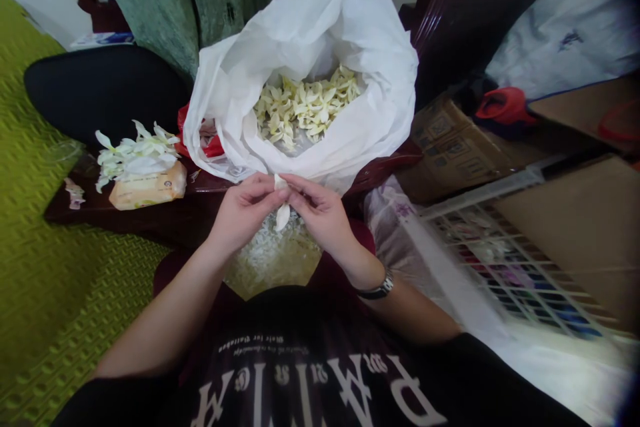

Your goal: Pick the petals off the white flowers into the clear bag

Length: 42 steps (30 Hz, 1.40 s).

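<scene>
White flower (282,213) at centre, pinched between the fingertips of the left hand (244,215) and the right hand (320,212); the hands nearly meet, fingers curled, above a pale heap of shreds (273,257) on the lap. Directly ahead, the hands lie just below the lower rim of a white plastic bag (320,13) and over the edge of a dark wooden table (135,227). Open room: green mat (65,280) left of the left forearm; white wire rack (505,267) well to the right. Counts: two hands; one flower held; one bag, holding many pale buds (305,107), too many to count; one loose bunch of white flowers (135,157) on one packet (147,188) on the table; one red bag (210,145) behind the white one; one cardboard box (460,147); one watch (380,287) on the right wrist.
</scene>
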Tool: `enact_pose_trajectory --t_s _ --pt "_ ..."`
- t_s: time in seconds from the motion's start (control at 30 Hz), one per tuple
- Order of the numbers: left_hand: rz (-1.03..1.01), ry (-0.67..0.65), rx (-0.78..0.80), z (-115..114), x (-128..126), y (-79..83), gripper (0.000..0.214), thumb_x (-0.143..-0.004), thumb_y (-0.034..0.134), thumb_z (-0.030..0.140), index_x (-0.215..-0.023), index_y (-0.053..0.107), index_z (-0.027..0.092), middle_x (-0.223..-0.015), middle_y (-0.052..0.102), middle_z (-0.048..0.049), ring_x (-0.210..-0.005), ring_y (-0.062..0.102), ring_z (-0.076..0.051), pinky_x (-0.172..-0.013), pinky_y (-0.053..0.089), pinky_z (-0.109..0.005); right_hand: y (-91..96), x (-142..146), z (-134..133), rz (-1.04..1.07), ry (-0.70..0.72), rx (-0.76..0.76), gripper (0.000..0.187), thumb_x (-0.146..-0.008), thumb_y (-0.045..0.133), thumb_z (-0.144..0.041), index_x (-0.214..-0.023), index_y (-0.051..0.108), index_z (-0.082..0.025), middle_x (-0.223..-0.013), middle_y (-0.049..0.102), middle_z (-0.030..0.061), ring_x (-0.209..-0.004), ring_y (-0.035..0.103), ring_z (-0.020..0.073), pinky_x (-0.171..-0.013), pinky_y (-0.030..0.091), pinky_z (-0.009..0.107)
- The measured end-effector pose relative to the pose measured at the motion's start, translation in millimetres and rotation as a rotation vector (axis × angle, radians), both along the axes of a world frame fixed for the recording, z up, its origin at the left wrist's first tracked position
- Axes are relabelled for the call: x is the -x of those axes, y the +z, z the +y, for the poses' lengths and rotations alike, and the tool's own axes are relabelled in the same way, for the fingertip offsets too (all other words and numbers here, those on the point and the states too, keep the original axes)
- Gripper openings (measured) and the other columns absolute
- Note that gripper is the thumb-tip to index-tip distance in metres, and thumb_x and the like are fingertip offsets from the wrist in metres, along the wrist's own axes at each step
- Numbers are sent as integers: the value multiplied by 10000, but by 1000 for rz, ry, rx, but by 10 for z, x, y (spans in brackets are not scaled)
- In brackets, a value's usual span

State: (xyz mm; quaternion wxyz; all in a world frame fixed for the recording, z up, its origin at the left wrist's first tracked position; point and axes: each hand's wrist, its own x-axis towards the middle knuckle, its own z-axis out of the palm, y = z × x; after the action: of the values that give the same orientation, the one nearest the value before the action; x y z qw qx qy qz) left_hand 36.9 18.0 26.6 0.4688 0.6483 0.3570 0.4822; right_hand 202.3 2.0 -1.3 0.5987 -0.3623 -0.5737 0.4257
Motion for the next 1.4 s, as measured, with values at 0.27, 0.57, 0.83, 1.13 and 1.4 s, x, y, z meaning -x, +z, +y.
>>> enact_pose_trajectory --t_s 0.27,0.57,0.83,1.13,1.4 --pt "-13 75 -13 -11 21 -65 303 -783 841 415 -624 699 200 -698 553 -11 -704 499 -154 -677 437 -286 -63 68 -5 120 72 141 250 -849 767 -399 -1076 775 -294 -970 808 1 -877 726 174 -828 589 342" --pt "-54 48 28 -14 44 -74 227 -842 794 389 -721 741 204 -708 584 -9 -683 522 -140 -676 444 -280 -49 79 -18 77 105 112 249 -884 735 -395 -1113 733 -296 -772 718 -37 -718 647 138 -712 532 290" --pt "-83 86 33 2 76 -123 282 -793 839 383 -667 681 186 -679 542 14 -638 479 -116 -617 393 -258 -80 118 -25 115 156 126 271 -880 739 -391 -1131 725 -293 -793 734 -35 -737 669 138 -734 551 289" --pt "-131 123 129 -16 76 -157 353 -713 901 333 -643 594 172 -607 553 39 -565 483 -88 -546 384 -218 -114 194 -21 205 106 235 264 -791 807 -485 -916 757 -258 -819 751 -12 -784 667 163 -783 557 319" --pt "-229 292 171 2 62 -157 374 -757 862 400 -694 568 178 -543 572 53 -443 464 -61 -443 328 -189 -71 203 10 428 -90 186 257 -839 761 -481 -858 663 -244 -1005 763 11 -950 659 183 -971 510 367"
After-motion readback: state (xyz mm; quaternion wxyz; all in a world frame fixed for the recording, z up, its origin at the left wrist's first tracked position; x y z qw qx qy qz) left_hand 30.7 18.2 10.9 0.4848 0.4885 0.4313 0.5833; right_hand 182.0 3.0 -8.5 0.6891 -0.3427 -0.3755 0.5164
